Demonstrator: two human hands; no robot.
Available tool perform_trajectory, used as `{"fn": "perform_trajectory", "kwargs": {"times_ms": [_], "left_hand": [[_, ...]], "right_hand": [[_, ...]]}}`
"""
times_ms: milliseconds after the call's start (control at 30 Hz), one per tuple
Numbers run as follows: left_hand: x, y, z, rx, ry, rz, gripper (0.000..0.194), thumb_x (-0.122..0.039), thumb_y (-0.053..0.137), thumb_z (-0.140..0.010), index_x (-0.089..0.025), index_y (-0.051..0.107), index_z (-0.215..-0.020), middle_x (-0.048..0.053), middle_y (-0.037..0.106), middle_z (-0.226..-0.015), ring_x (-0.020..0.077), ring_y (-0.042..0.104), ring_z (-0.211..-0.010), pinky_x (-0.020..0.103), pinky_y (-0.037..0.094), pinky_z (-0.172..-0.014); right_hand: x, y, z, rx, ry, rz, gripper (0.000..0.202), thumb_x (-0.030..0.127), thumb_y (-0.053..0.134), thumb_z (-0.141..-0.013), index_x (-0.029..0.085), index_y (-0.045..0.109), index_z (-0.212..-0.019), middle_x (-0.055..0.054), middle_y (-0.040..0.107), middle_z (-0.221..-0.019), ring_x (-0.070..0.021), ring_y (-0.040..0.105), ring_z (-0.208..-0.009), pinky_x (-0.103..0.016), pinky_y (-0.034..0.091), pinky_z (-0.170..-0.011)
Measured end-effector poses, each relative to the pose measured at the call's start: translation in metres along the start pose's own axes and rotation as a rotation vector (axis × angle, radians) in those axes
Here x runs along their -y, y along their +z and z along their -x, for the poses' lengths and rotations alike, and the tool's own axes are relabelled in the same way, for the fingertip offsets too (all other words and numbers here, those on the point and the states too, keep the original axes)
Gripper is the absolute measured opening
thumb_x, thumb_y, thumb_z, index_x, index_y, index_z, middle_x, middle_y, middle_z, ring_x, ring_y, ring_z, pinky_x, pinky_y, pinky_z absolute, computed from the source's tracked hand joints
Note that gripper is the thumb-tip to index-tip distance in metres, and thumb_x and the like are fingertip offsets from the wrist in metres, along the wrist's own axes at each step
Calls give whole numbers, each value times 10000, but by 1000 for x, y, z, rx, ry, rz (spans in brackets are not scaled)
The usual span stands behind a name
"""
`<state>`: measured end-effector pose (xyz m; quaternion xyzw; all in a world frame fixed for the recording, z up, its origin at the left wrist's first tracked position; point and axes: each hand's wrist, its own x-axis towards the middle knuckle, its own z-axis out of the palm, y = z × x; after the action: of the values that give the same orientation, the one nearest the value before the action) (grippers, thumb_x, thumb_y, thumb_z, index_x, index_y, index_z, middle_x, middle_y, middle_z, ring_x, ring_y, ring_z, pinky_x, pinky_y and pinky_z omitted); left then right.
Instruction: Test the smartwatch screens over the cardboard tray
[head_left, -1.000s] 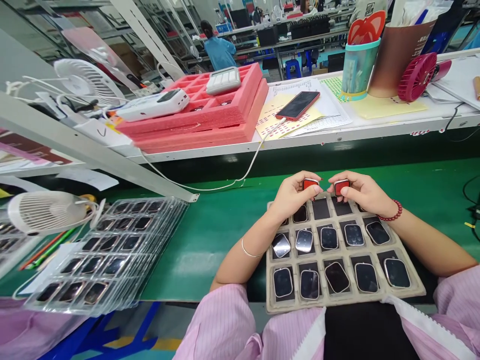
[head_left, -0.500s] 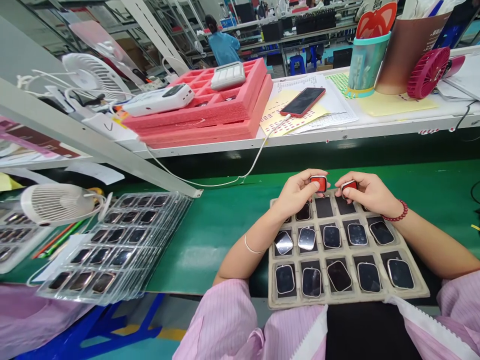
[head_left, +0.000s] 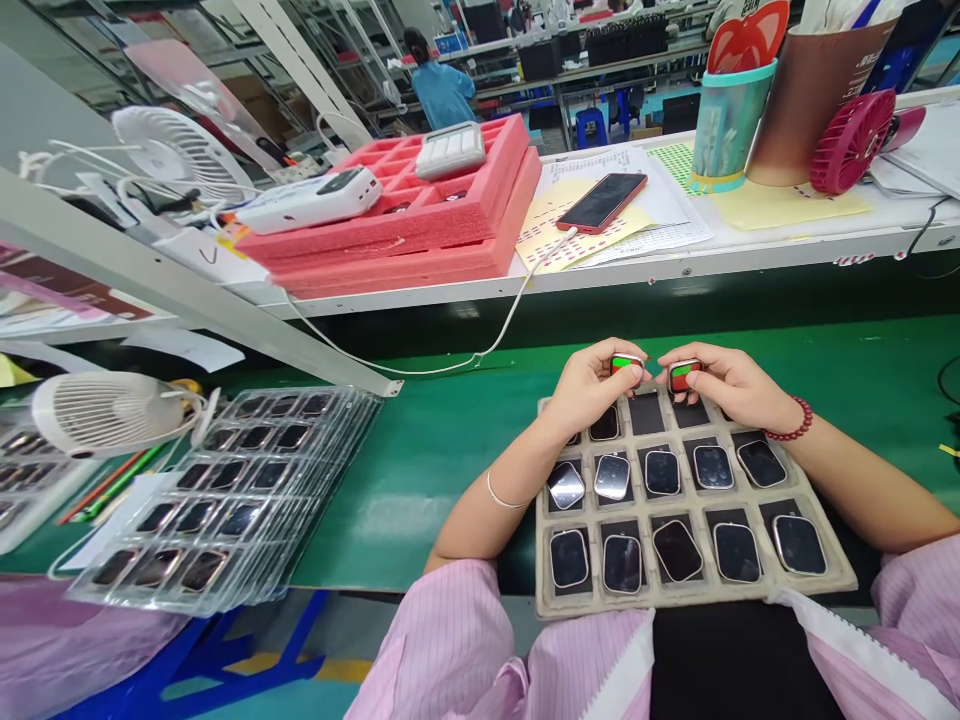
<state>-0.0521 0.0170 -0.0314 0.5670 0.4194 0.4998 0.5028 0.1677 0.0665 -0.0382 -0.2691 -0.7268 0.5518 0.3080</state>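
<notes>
My left hand [head_left: 598, 385] holds a small square watch [head_left: 625, 364] between thumb and fingers, its lit screen showing green and red. Close to its right, my right hand [head_left: 731, 382] grips a second watch [head_left: 684, 376] whose screen is also green and red. Both hands are over the far edge of a beige tray [head_left: 694, 603]. Dark-screened watches, such as one in the middle row [head_left: 663, 473], lie in its compartments. Two back-row compartments near my hands show dark pads with no watch visible. Part of that row is hidden by my hands.
Stacked clear trays of watches [head_left: 225, 500] stand left, beside a white fan [head_left: 112, 412]. A shelf edge [head_left: 600, 277] crosses behind, carrying pink foam trays [head_left: 405, 240], a phone [head_left: 604, 202] and a teal cup [head_left: 731, 125]. A white cable [head_left: 450, 369] hangs down. A person [head_left: 442, 90] is far off.
The screens of both held watches have changed from red to green and red. My right hand and its watch have shifted slightly left and turned a little.
</notes>
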Motion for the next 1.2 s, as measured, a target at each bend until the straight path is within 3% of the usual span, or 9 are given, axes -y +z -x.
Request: {"fn": "perform_trajectory", "kwargs": {"times_ms": [267, 433, 700, 900, 1133, 1200], "left_hand": [[-2, 1, 1, -1, -4, -5, 323, -381, 763, -786, -142, 640, -965, 59, 701, -824, 162, 676, -767, 252, 536, -645], [-1, 1, 1, 0, 2, -29, 358, -251, 765, -754, -152, 625, -1067, 74, 719, -950, 158, 673, -840, 258, 528, -738], [4, 0, 0, 25, 13, 33, 360, -340, 769, -794, -144, 624, -1059, 76, 714, -905, 154, 666, -798, 270, 541, -727], [5, -2, 0, 44, 43, 12, 397, -370, 768, -805, -144, 622, -1097, 84, 705, -960, 180, 677, -881, 285, 548, -776], [6, -2, 0, 71, 34, 31, 385, -394, 734, -836, -145, 624, -1108, 89, 709, -956, 178, 681, -858, 284, 556, -751], [5, -1, 0, 71, 43, 10, 397, -372, 740, -830, -147, 624, -1135, 97, 711, -1009, 187, 687, -895, 293, 558, -788]], "right_hand": [[0, -2, 0, 19, 22, -25, 265, 309, 578, -936, 218, 683, -1162, -66, 750, -1024, -167, 715, -803, -280, 618, -658], [-2, -2, -1, 4, -33, -14, 354, 247, 651, -864, 224, 646, -1217, -70, 728, -1105, -176, 718, -794, -316, 625, -674], [-1, 0, 0, -5, -7, 2, 263, 303, 665, -883, 208, 671, -1128, -78, 758, -1006, -179, 717, -773, -326, 635, -699], [-3, -1, 1, 17, -60, 29, 324, 248, 691, -845, 219, 655, -1166, -71, 754, -1079, -195, 725, -896, -335, 618, -813], [-4, -2, 0, -32, -80, 77, 195, 246, 690, -839, 208, 679, -1031, -47, 757, -898, -185, 710, -776, -281, 577, -649], [-4, -2, 0, -33, -90, 72, 197, 242, 687, -841, 211, 678, -1035, -45, 756, -907, -180, 706, -778, -284, 577, -673]]}}
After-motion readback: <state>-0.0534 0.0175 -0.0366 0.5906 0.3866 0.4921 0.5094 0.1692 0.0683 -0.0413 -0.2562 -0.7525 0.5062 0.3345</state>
